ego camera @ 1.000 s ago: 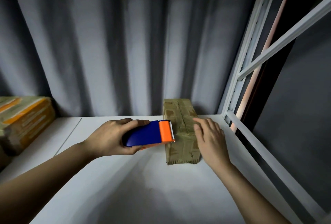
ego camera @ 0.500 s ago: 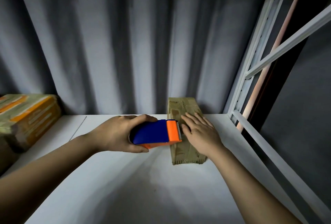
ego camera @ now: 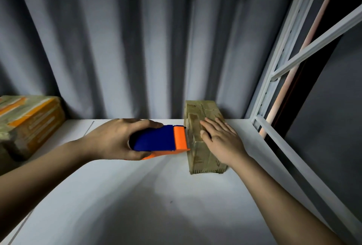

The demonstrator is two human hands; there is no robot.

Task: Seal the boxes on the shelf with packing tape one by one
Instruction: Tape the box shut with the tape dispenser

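A small brown cardboard box, wrapped in several strips of tape, lies lengthwise on the white shelf near its right end. My right hand rests flat on the box's top, fingers spread and pointing toward the back. My left hand grips a blue and orange tape dispenser. The dispenser's orange cutter end touches the box's left side near its top edge.
A larger taped box with orange markings sits at the shelf's far left. Grey curtain folds hang behind the shelf. White metal frame bars close off the right side.
My right hand slid from the box's right edge onto its top, further toward the back. The dispenser moved from over the box's top down to its left side.
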